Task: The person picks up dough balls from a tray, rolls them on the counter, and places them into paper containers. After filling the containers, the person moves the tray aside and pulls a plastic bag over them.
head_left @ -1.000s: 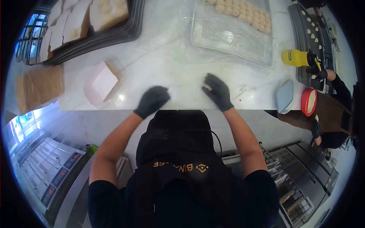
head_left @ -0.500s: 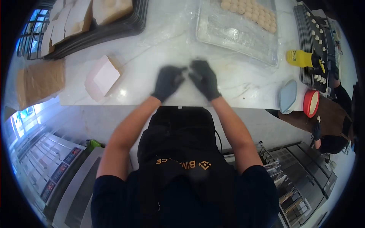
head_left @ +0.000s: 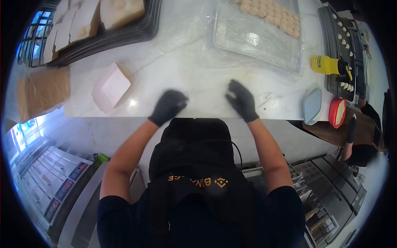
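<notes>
My left hand (head_left: 168, 106), in a black glove, is just above the marble counter (head_left: 198, 89) near its front edge. Its fingers are curled inward, and what they may hold is hidden. Also gloved in black, my right hand (head_left: 242, 101) is apart from it on the right. Its fingers bend toward the thumb, with a small pale patch (head_left: 232, 95) showing between them that I cannot identify. Left of my hands lies a pale pink paper tray (head_left: 111, 87). Ahead on the right, round dough balls (head_left: 271, 16) sit in a clear plastic-covered tray (head_left: 248, 37).
Stacked dark trays (head_left: 136, 31) bearing cardboard boxes (head_left: 84, 20) stand back left, near a plastic-wrapped brown package (head_left: 43, 91). Rightward are a yellow bottle (head_left: 324, 64), a bluish lid (head_left: 312, 106), a red-rimmed tub (head_left: 338, 113), more dark trays (head_left: 331, 41) and a co-worker (head_left: 362, 128).
My hands were close together over the counter. They have moved apart and nearer to me, left hand to the left, right hand to the right. The co-worker's arm has shifted.
</notes>
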